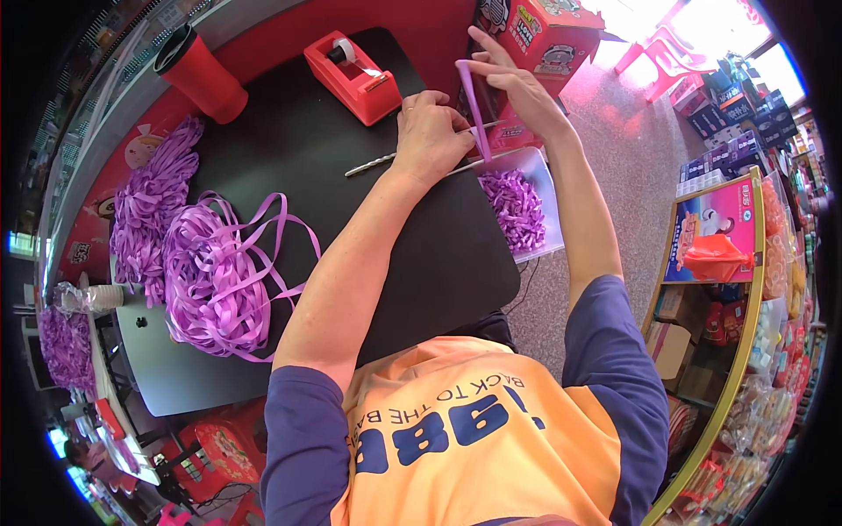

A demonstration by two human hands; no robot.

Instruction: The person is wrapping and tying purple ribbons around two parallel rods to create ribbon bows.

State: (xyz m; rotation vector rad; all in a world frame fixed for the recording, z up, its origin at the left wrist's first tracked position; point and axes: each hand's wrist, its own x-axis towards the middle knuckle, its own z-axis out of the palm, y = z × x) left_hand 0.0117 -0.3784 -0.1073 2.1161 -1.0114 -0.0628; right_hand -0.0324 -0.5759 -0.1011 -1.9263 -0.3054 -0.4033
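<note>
My left hand (430,136) is closed over the black tabletop, its fingers around a thin pale rod (368,164) that sticks out on both sides. A strip of purple ribbon (474,110) stands taut at those fingertips, beside the rod. Its upper end is pinched in my right hand (522,88), raised higher with the other fingers stretched out. Just below the hands, a white bin (549,210) holds many short purple ribbon pieces (513,210). Left on the table lie a loose heap of long purple ribbon (219,280) and a denser bundle (153,210).
A red tape dispenser (355,79) and a red tumbler (202,74) stand at the table's far side. The black table (421,263) has a rounded corner near the bin. A red carton (553,39) stands beyond my right hand; a gold-edged display case (750,289) is at right.
</note>
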